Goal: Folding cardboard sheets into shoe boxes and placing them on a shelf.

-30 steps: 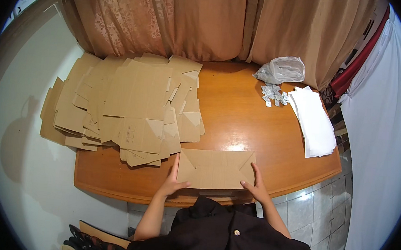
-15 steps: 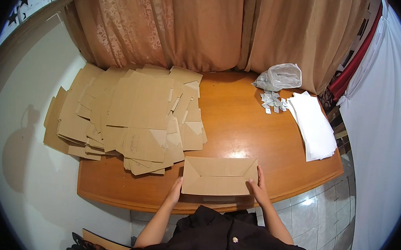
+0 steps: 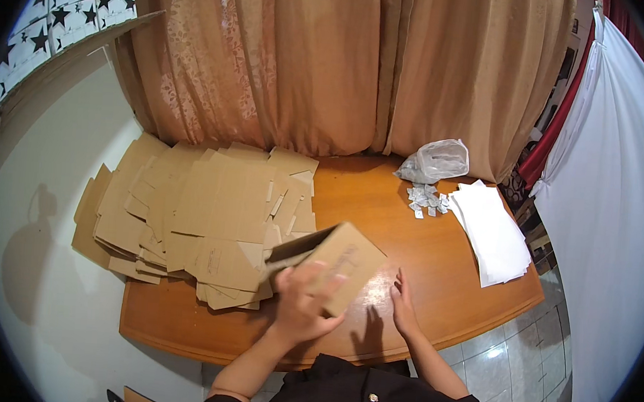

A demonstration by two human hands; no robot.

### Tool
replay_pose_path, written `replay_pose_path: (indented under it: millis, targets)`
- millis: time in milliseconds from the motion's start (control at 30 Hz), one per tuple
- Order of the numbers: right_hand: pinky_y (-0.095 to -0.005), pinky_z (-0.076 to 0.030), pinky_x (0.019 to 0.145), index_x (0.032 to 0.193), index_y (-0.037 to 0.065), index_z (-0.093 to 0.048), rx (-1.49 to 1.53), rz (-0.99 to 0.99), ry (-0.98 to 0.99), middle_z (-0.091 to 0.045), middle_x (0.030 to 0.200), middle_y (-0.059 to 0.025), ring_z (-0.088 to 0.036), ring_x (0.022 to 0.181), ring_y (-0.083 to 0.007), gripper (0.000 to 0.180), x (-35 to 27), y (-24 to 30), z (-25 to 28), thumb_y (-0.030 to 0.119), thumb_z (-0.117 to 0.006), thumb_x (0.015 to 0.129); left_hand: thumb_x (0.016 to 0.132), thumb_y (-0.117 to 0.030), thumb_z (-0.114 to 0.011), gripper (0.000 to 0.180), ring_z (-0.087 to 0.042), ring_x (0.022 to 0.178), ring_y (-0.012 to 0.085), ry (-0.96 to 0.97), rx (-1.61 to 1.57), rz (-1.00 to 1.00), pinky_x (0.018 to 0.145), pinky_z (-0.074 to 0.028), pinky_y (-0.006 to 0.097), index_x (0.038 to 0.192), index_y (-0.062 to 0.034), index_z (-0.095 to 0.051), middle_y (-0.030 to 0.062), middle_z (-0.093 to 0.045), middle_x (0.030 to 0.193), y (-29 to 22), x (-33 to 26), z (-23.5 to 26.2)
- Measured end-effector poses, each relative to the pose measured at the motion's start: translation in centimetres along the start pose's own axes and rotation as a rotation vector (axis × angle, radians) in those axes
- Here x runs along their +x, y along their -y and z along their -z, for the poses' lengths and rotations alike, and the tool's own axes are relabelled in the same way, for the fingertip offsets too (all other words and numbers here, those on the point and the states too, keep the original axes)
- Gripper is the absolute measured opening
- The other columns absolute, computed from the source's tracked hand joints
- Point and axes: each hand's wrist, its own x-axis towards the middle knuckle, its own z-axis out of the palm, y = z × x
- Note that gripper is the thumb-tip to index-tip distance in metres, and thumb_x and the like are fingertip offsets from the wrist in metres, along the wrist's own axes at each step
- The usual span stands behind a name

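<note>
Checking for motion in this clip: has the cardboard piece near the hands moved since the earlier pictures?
Yes. The cardboard piece has come up off the table, tilted in the left hand, toward the cardboard pile.

One cardboard box [image 3: 332, 265] is lifted off the tabletop [image 3: 381, 205], and there is one such tabletop. Two hands show: the left hand [image 3: 301, 300] and the right hand [image 3: 404, 305]. One spread pile of flat cardboard blanks [image 3: 201, 215] lies to the left; its sheets overlap too much to count. There is one clear plastic bag [image 3: 435, 160], one stack of white sheets [image 3: 491, 231], and one cluster of small white packets [image 3: 427, 199], too small to count singly.
</note>
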Motion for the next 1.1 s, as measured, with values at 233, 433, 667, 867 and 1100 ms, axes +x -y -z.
replay_pose_path:
  millis: [233, 433, 667, 867, 1100]
  targets:
    - [-0.0444, -0.032, 0.101, 0.146, 0.013, -0.011, 0.402, -0.206, -0.06, -0.022, 0.144, -0.0175, -0.033, 0.127, -0.0305, 0.08, -1.4, 3.9, 3.2, 0.04, -0.056, 0.086, 0.069, -0.037, -0.075, 0.05, -0.044, 0.115, 0.0223, -0.137, -0.364, -0.644, 0.102, -0.028, 0.046, 0.115, -0.0252, -0.059, 0.0068, -0.041, 0.125, -0.7, -2.6, -10.9]
    - [-0.0388, -0.039, 0.096, 0.142, 0.009, -0.025, -0.031, -0.13, -0.139, -0.031, 0.138, -0.0202, -0.038, 0.123, -0.0304, 0.08, -1.3, -1.8, 4.1, 0.028, -0.07, 0.078, 0.062, -0.053, -0.077, 0.067, -0.049, 0.106, 0.0225, 0.079, -0.183, -0.3, 0.098, -0.03, 0.044, 0.114, -0.0169, -0.055, 0.0068, -0.046, 0.115, 3.1, -6.1, -13.8]
    - [-0.0359, -0.044, 0.083, 0.105, 0.0, -0.058, -0.101, -0.198, -0.231, -0.061, 0.096, -0.0166, -0.057, 0.097, -0.0293, 0.037, 4.6, -1.5, 4.9, 0.03, -0.061, 0.084, 0.072, -0.04, -0.072, 0.032, -0.058, 0.076, 0.015, 0.361, -0.075, -0.257, 0.084, -0.038, 0.038, 0.089, -0.0144, -0.064, -0.0007, -0.06, 0.075, 5.4, -10.9, -13.2]
    - [-0.0431, -0.041, 0.087, 0.102, 0.004, -0.06, -0.426, 0.246, -0.761, -0.061, 0.097, -0.0184, -0.056, 0.096, -0.0354, 0.031, 4.8, 0.2, 2.8, 0.026, -0.063, 0.08, 0.074, -0.039, -0.07, 0.032, -0.058, 0.088, 0.0141, 0.153, -0.038, -0.188, 0.089, -0.036, 0.04, 0.093, -0.0143, -0.062, -0.0002, -0.06, 0.087, 3.6, -8.5, -10.5]
    - [-0.0522, -0.03, 0.094, 0.094, 0.013, -0.065, -0.841, 0.535, 0.269, -0.063, 0.088, -0.0029, -0.059, 0.09, -0.0184, 0.027, -5.0, 1.6, 1.5, 0.034, -0.067, 0.077, 0.075, -0.038, -0.069, 0.027, -0.058, 0.086, 0.0113, 0.285, 0.065, -0.002, 0.094, -0.028, 0.048, 0.092, -0.0174, -0.064, -0.0043, -0.062, 0.086, 8.4, -12.0, -9.2]
